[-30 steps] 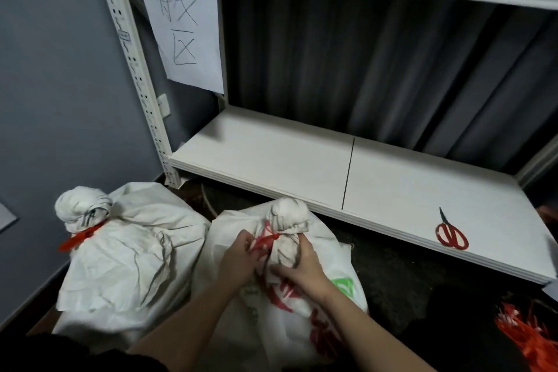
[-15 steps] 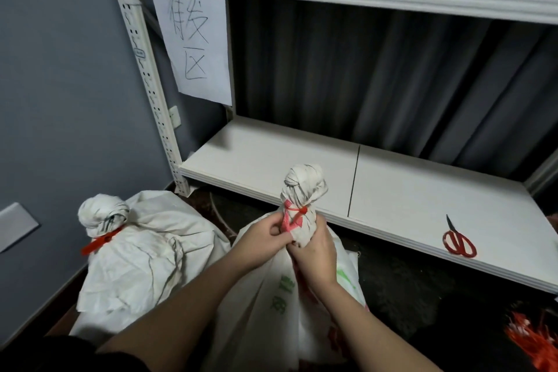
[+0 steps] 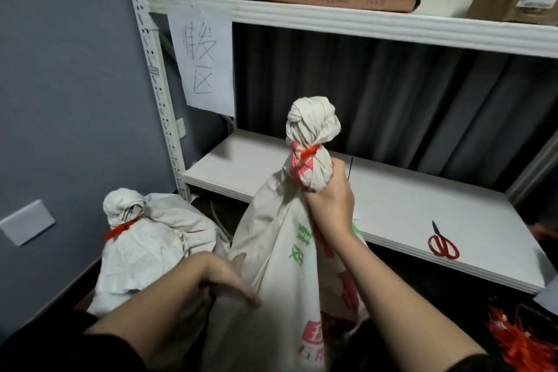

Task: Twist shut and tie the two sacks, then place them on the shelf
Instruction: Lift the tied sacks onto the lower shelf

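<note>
In the middle of the frame the right hand [image 3: 329,205] has its grip closed round the twisted neck of the printed sack [image 3: 290,266], fingers curled tight just under the red tie [image 3: 306,154] that binds it. Above the tie the knotted top bulges out as a round white knob. The sack hangs stretched below the fist, its cloth pulled into long folds, with green and red printing down its front. Whether its base touches the floor cannot be told, since the lower part runs out of the bottom of the frame.

At lower centre the left hand [image 3: 223,279] lies against the sack's left flank with the fingers laid fairly straight on the cloth; its grip is loose and closes on nothing.

At lower left the second sack [image 3: 145,248] sits on the floor beside the grey wall, its neck also twisted into a knob and bound with a red tie [image 3: 119,229].

Behind both, the lower shelf [image 3: 392,208] of the white rack crosses the middle right of the frame. Red-handled scissors [image 3: 441,243] lie on it towards the right. A handwritten paper sign [image 3: 205,60] hangs from the rack at upper left, and a heap of red ties [image 3: 525,341] shows at lower right
</note>
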Motion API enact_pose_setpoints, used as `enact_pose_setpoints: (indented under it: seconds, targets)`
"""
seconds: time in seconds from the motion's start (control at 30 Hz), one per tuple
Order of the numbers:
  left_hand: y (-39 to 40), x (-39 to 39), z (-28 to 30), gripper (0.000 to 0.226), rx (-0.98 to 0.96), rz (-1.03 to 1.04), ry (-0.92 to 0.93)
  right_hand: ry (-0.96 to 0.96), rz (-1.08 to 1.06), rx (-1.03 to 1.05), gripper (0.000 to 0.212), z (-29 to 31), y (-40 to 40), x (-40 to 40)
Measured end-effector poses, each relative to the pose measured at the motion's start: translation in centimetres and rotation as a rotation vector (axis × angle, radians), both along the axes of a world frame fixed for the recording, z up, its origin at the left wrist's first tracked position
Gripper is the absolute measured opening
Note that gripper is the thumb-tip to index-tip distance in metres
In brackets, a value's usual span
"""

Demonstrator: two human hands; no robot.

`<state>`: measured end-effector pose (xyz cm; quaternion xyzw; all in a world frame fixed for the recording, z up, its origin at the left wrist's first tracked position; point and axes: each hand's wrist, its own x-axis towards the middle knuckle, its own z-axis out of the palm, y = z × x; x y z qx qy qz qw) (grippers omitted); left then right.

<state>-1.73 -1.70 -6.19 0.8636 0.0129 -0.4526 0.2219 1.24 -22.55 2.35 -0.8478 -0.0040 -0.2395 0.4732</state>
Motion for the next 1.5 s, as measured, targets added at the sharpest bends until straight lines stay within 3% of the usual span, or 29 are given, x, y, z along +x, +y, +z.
enact_pose_setpoints:
  seconds: [0.07, 0.2, 0.37, 0.53, 0.67, 0.93, 1.13, 1.33, 1.5]
  targets:
    - [-1.1, -1.4, -0.3, 0.143, -0.004, 0.058, -0.053, -0.037, 0.01, 0.013, 0.048, 2.4, 0.2, 0.1]
    - [-3.1, -1.1, 0.2, 0.135, -0.092, 0.312, -0.439, -0.063, 0.053, 0.031, 0.04, 6.1, 1.0, 0.4]
    - [-2.3, -0.5, 3.2, 0.077, -0.122, 0.384, -0.649, -0.096, 0.099, 0.036, 0.041, 9.3, 2.6, -0.3]
    - [-0.9, 0.7, 5.5, 0.068, -0.293, 0.563, -0.697, -0.188, 0.196, -0.002, 0.036, 12.6, 5.5, -0.4]
    - [-0.8, 3.4, 7.4, 0.035, -0.442, 0.665, -0.773, -0.231, 0.25, -0.051, 0.035, 15.4, 6.6, 1.1]
    - [-2.3, 12.2, 9.6, 0.019, -0.649, 0.964, -0.82, -0.248, 0.371, -0.037, 0.038, 17.7, 6.6, 9.6]
    - [-0.9, 22.8, 8.4, 0.011, -0.86, 1.142, -0.797, -0.267, 0.419, -0.142, 0.045, 15.7, 9.1, 21.7]
    - [1.5, 34.2, 5.5, 0.021, -0.849, 1.192, -0.842, -0.244, 0.409, -0.101, 0.043, 11.2, 8.8, 32.8]
    - [2.7, 40.2, 2.2, 0.016, -0.803, 1.147, -0.887, -0.17, 0.343, -0.242, 0.046, 7.3, 7.2, 40.1]
